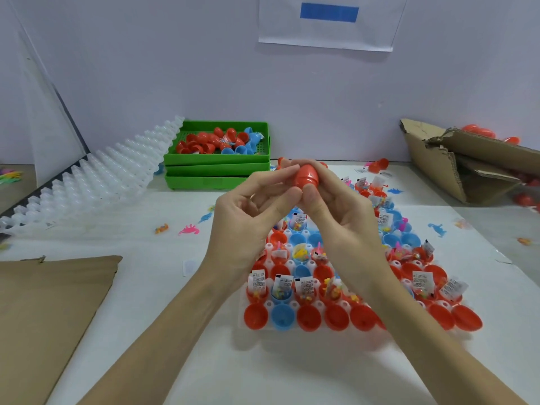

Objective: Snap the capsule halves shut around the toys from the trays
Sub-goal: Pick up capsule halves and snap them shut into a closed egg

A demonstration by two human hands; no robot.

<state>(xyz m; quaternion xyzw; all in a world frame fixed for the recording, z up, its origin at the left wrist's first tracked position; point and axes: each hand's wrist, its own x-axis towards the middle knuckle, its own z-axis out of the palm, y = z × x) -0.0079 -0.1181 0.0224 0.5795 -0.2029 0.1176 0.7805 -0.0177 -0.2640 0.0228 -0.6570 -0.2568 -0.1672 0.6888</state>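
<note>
At the far left of the frame, a flat sheet of brown cardboard [49, 311] is lying on the desk [163, 287], matte and creased. Above it, a stack of translucent white moulded trays [93, 182] is leaning up toward the wall, its rows of rounded cups glossy and empty, probably parked there to keep my working space free. Just right of that, green plastic bins [217, 168] are sitting nested at the back, the top one holding loose red and blue capsule halves within reach.

In the centre of the frame I am holding a red capsule [306, 176] up above the tray. My left hand [251, 217] is curling its fingers against the capsule's left side, and my right hand [336, 209] is pinching it from the right with the thumb pressed on its lower edge. I am squeezing from both sides, I judge, so the smooth egg-shaped halves click together along the seam; I cannot tell whether it has fully closed.

Below my hands, the filling tray [292, 327] is lying flat, its wells seating open red and blue halves upright so the small toys and folded paper slips stay put. At the right edge, a torn corrugated box [467, 168] is sitting with more red capsules behind it.
</note>
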